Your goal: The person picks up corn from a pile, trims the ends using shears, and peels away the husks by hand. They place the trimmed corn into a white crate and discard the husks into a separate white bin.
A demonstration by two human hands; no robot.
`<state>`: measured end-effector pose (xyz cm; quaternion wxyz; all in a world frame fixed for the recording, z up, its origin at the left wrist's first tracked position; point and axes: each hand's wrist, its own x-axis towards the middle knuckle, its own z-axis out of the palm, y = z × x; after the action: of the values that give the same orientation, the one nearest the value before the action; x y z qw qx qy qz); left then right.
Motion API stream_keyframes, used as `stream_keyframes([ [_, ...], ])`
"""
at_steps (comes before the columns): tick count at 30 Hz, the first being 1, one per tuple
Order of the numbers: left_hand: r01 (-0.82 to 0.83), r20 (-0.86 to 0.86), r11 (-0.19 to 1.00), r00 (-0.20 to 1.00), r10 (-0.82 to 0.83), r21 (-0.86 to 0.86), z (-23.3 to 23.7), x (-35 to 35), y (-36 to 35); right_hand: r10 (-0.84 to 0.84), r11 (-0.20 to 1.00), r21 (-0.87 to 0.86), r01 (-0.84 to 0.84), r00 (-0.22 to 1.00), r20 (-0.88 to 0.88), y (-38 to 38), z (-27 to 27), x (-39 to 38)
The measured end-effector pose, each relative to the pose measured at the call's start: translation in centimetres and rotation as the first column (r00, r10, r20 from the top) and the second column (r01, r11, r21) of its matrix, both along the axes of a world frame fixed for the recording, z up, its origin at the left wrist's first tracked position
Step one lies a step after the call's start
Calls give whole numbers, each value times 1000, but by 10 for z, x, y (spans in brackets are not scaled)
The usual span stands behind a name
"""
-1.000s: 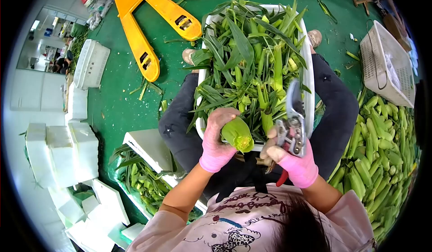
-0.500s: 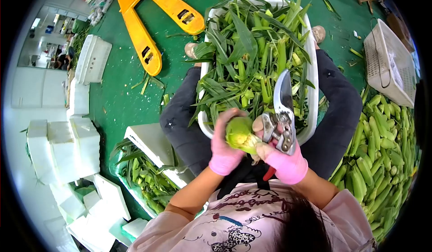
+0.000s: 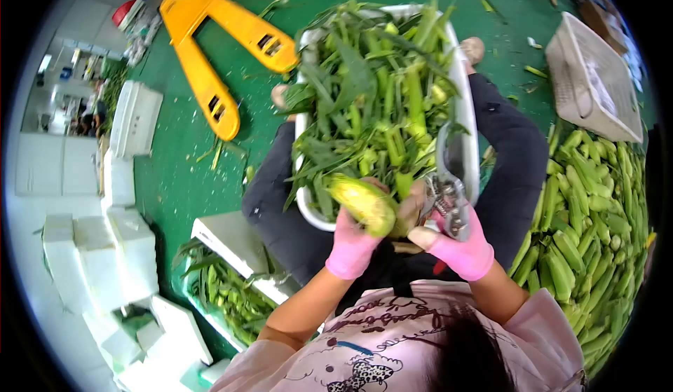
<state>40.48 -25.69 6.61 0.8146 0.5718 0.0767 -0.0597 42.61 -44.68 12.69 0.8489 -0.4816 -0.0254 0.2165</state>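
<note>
My left grip [image 3: 352,241] wraps corn [image 3: 361,203], right grip [image 3: 464,250] closed round cutter [image 3: 459,213] — blade [image 3: 442,152] looks bare, so careless turn could maybe nick left grip.

Your left hand [image 3: 352,246] grips an ear of corn [image 3: 364,205]; your right hand [image 3: 464,249] holds pruning shears [image 3: 449,194]. Just beyond both hands — a white tub [image 3: 472,155] heaped with green leaves [image 3: 350,77]; right of your right hand — piled corn ears [image 3: 589,224].
</note>
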Motion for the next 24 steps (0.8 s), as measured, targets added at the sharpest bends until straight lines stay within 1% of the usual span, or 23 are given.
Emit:
stream_keyframes([
  [1,3,14,999,1000,-3,-44,0,1,-3,-64,974,-211,81,994,89,-6,-8,-2],
  [2,28,-5,985,1000,-29,-170,2,4,-7,21,891,-436,124,950,313,-15,-24,-3],
  [3,-47,-137,951,991,4,-307,5,8,-18,154,729,-648,221,869,470,-30,-40,-5],
  [4,-52,-113,967,993,24,-250,5,14,-28,182,737,-664,124,910,372,-38,-47,-14],
  [5,-78,-57,967,996,67,-242,13,19,-46,188,746,-665,35,947,261,-38,-49,-28],
  [6,-116,-151,927,986,66,-356,27,24,-66,29,899,-436,29,991,127,-39,-49,-43],
  [7,-67,-182,926,983,-2,-372,35,30,-82,-61,888,-441,130,984,167,-46,-50,-50],
  [8,-20,-186,906,980,-65,-423,30,38,-96,-118,883,-441,160,986,121,-56,-50,-52],
  [9,106,-177,887,963,-205,-450,23,49,-104,-162,886,-428,178,984,73,-68,-50,-57],
  [10,197,-168,910,947,-272,-365,25,56,-114,-270,915,-316,251,963,-17,-78,-50,-70],
  [11,153,-258,908,928,-267,-390,33,67,-126,-343,929,-185,320,933,-111,-90,-49,-83],
  [12,103,-202,938,963,-177,-330,16,86,-132,-364,930,-147,337,897,-249,-111,-54,-102],
  [13,224,-37,843,960,-276,-490,-39,127,-104,-384,922,-113,370,841,-382,-131,-58,-121],
  [14,124,-116,874,973,-200,-469,-30,144,-97,-456,869,-36,494,769,-449,-153,-42,-140],
  [16,6,-109,918,993,-54,-397,-28,165,-70,-725,639,-41,768,584,-364,-226,-56,-184],
  [17,127,-10,933,990,-139,-337,-35,173,-47,-869,447,-125,886,396,-297,-268,-46,-209],
  [18,106,-22,944,993,-118,-313,-38,170,-27,-902,190,-196,962,92,-421,-307,-14,-222],
  [19,84,-31,953,995,-97,-290,-42,166,-7,-988,25,-218,976,-9,-154,-384,-47,-262],
  [20,13,-89,966,995,-38,-259,-56,165,23,-991,-125,-202,971,-133,-23,-386,20,-274],
  [21,-57,-146,972,989,24,-227,-68,161,52,-978,-208,-121,970,-205,37,-459,9,-321],
  [22,55,-136,983,988,-79,-177,-63,150,76,-971,-218,33,975,-220,92,-506,21,-357],
  [23,164,-133,978,974,-181,-128,-56,136,98,-942,-333,126,935,-336,4,-550,27,-394],
  [24,89,-119,988,987,-104,-129,-60,120,119,-860,-510,103,854,-504,-77,-547,54,-396],
])
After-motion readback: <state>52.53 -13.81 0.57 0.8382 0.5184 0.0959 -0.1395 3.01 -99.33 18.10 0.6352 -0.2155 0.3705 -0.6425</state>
